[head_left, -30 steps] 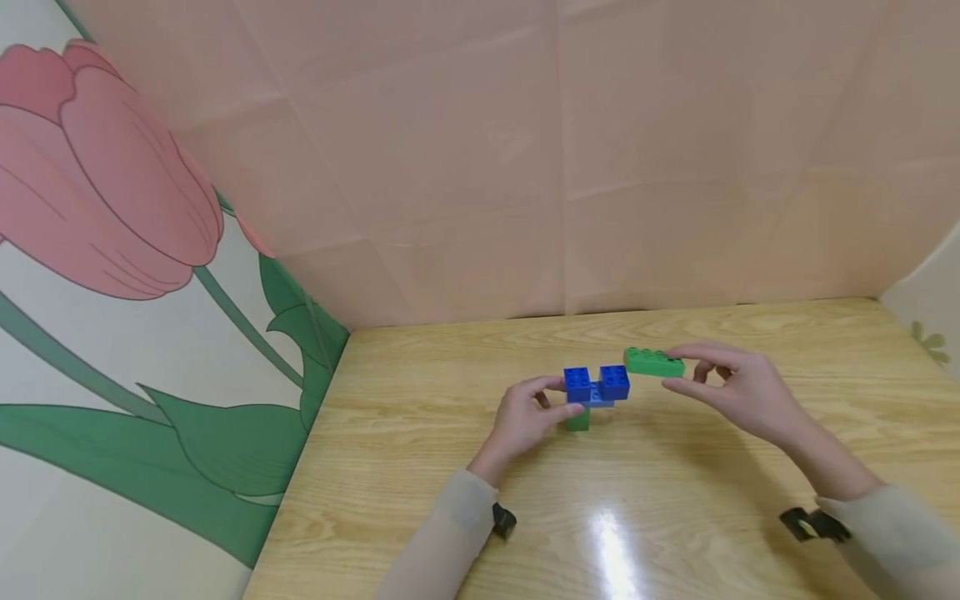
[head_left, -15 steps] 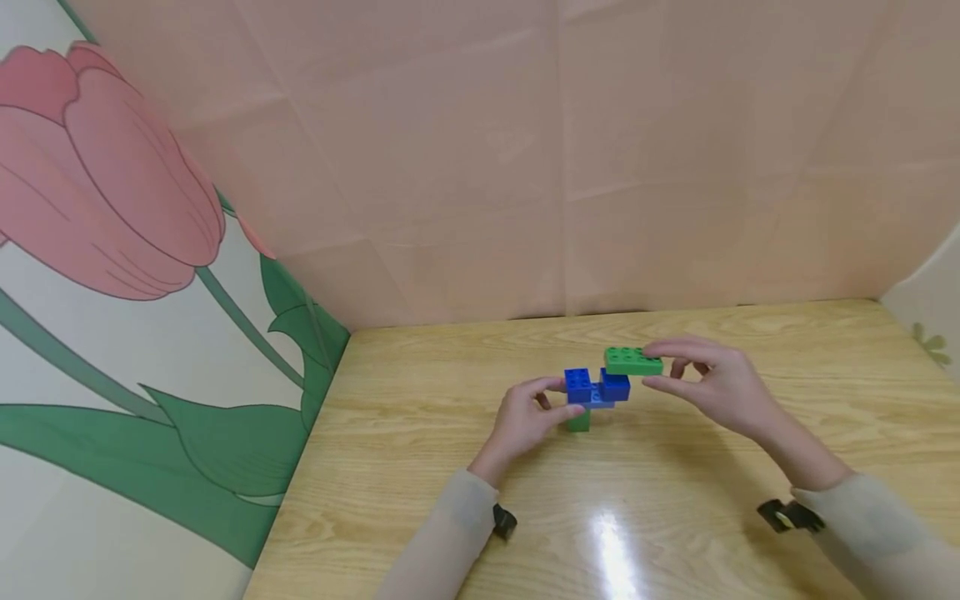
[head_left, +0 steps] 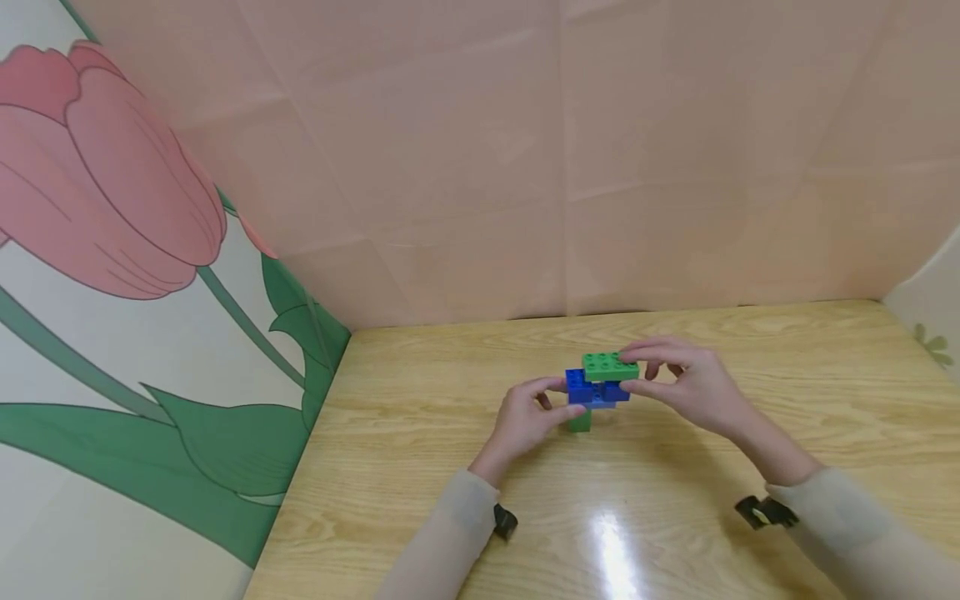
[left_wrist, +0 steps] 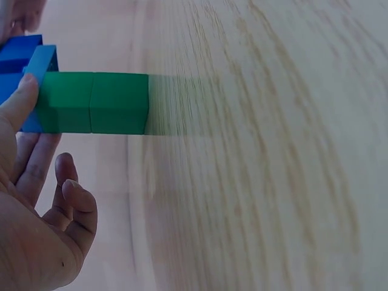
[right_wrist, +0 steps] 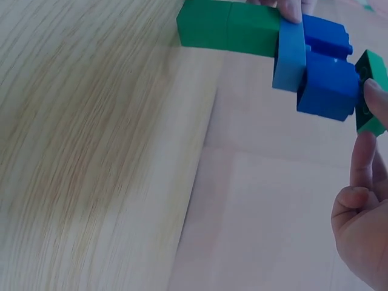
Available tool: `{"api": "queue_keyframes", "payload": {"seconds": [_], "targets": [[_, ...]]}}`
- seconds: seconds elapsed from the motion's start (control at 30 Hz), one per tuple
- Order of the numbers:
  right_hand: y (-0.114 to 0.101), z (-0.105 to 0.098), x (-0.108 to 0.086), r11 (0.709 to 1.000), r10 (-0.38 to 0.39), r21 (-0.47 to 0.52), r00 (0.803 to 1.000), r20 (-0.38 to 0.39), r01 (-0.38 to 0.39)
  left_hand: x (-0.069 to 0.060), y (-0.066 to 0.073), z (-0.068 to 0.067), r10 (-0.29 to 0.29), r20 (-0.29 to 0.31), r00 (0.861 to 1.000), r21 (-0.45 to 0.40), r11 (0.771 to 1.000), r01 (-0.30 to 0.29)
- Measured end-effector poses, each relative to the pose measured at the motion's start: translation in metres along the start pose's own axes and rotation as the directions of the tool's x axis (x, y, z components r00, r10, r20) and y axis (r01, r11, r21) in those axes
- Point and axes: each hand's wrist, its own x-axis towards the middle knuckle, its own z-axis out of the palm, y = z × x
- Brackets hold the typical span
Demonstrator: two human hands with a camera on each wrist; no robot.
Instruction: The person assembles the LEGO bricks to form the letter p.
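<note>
My left hand (head_left: 521, 421) pinches an upright stack of toy building bricks between thumb and fingers, around its light blue brick (right_wrist: 290, 57). Two green bricks (left_wrist: 94, 103), one on the other, form its column down to the table. Side by side on top of the light blue brick are two dark blue bricks (head_left: 578, 386). My right hand (head_left: 697, 387) pinches the right end of a long green brick (head_left: 603, 365) with studs facing up. It hovers over the dark blue bricks, tilted in the right wrist view; whether it touches their studs, I cannot tell.
The stack stands on a wood-grain table (head_left: 390, 467). Behind the table hangs a pinkish cloth (head_left: 450, 167), and a tulip-printed panel (head_left: 150, 350) borders it on the left. A bright light reflection lies on the table's near part.
My right hand has moved left with the green brick, from beside the stack to above the dark blue bricks. The left hand and the stack have hardly moved.
</note>
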Motion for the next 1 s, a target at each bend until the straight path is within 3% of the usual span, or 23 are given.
{"api": "queue_keyframes", "payload": {"seconds": [0.37,0.73,1.0], "targets": [[0.001,0.014,0.005,1.000,0.023,0.010,1.000,0.017,-0.023,0.002,-0.002,0.000,0.030,0.004,1.000,0.010,1.000,-0.030],[0.002,0.017,0.008,1.000,-0.020,0.020,0.999,0.044,0.019,0.004,-0.003,0.000,0.037,-0.002,0.999,0.009,0.999,-0.037],[0.006,0.017,0.007,0.993,-0.099,-0.062,0.992,0.073,0.103,0.003,-0.004,0.000,0.053,0.001,0.999,0.026,0.998,-0.053]]}}
